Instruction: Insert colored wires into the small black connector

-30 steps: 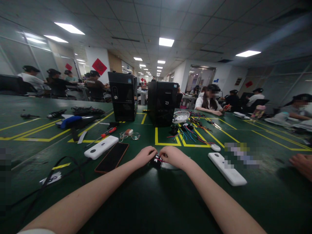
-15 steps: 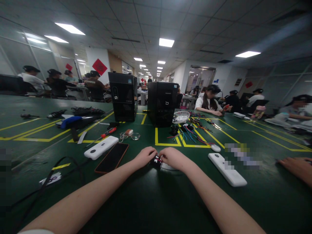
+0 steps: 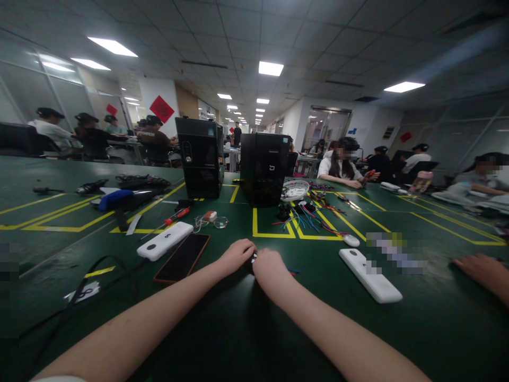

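My left hand (image 3: 237, 255) is closed, its fingertips pinching a small black part (image 3: 253, 258) with a white patch, low over the green table. Against it presses my right hand (image 3: 271, 269), fingers curled and covering most of the part. Blue and red wire ends (image 3: 293, 271) stick out past the right hand. Whether the right fingers grip the part's body or its wires is hidden. A phone (image 3: 183, 258) in a brown case lies left of my hands. Beyond them is a bundle of coloured wires with black parts (image 3: 304, 215).
Two black computer towers (image 3: 201, 159) (image 3: 265, 167) stand ahead. White power banks (image 3: 166, 241) (image 3: 369, 276) lie on both sides. Glasses (image 3: 220, 223), a red screwdriver (image 3: 177, 216), a white basket (image 3: 295, 190) and black cables (image 3: 131, 270) are around. A co-worker's hand (image 3: 483, 270) rests at right.
My right hand has moved slightly left and down, closing over the black part and hiding more of it. Blue and red wire ends now show to its right. My left hand has barely moved.
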`<state>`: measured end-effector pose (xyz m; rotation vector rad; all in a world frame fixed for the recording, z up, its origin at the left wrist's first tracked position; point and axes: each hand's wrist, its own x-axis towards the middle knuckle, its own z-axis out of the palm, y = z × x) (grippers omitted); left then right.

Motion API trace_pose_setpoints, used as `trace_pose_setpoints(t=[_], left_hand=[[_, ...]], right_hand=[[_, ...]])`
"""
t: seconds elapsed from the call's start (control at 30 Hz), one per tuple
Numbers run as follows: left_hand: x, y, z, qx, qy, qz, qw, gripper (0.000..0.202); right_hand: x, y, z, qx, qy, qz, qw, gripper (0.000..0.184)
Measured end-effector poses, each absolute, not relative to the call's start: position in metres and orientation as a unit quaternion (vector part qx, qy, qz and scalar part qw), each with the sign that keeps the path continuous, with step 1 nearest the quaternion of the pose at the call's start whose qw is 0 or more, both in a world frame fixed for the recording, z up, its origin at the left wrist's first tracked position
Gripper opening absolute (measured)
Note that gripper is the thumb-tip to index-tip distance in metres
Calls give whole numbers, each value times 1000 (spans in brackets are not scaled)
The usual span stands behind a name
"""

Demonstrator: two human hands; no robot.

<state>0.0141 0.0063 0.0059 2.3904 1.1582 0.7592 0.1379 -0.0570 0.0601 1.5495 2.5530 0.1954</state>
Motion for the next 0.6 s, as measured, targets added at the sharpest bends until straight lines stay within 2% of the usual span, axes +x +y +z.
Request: trace_pose_setpoints(t=[0.13, 0.33, 0.6], left_hand=[[12, 4, 8, 841, 417, 281, 199, 31], [12, 6, 6, 830, 421, 299, 209, 34], [13, 2, 10, 836, 414, 301, 195, 26]], right_hand=[[144, -58, 67, 507, 855, 66, 90, 29], [142, -69, 71, 549, 831, 90, -11, 27], [132, -70, 56, 554, 822, 114, -57, 30]])
